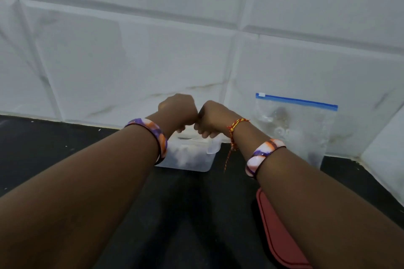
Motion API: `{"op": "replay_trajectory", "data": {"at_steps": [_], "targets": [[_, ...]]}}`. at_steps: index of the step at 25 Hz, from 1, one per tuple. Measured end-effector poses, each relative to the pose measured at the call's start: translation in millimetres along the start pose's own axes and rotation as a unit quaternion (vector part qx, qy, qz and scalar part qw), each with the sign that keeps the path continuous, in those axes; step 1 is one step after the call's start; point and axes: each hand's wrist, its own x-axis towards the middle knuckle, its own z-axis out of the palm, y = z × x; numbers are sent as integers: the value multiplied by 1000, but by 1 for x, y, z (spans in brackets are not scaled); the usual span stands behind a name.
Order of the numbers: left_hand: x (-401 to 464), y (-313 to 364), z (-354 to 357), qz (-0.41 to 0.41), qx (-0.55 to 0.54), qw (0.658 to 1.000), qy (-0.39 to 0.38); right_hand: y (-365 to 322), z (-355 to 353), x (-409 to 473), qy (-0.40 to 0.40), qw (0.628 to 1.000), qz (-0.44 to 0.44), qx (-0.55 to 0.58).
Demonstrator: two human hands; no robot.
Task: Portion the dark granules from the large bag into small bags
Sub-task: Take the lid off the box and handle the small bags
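Note:
My left hand [178, 112] and my right hand [213, 119] meet knuckle to knuckle, backs toward me, with the fingers curled down. Between the fingertips they pinch a thin piece of pale clear plastic, seemingly the top of a small bag [189, 132], most of it hidden by the hands. Right under them stands a translucent plastic tub [188, 160] with cloudy plastic and dark specks inside. The large clear zip bag [295, 131] with a blue slider strip leans upright against the wall to the right, apart from both hands. It holds some brownish contents.
A dark countertop [65, 150] runs along a white marbled tile wall [153, 50], which turns a corner at the right. A red flat lid or board [277, 236] lies on the counter under my right forearm.

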Motion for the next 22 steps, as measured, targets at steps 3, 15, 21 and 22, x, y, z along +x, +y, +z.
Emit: {"op": "replay_trajectory", "data": {"at_steps": [3,15,21,22], "targets": [[-19,36,0,54,-68,996,-17,20,-21,-35,50,998,12,38],[-132,122,101,29,-128,947,-293,206,-31,-197,37,963,261,-64],[-146,121,114,-62,-345,886,-302,241,-20,-221,117,926,309,180],[-148,118,113,-73,-362,882,-293,241,-21,-222,133,918,311,206]]}}
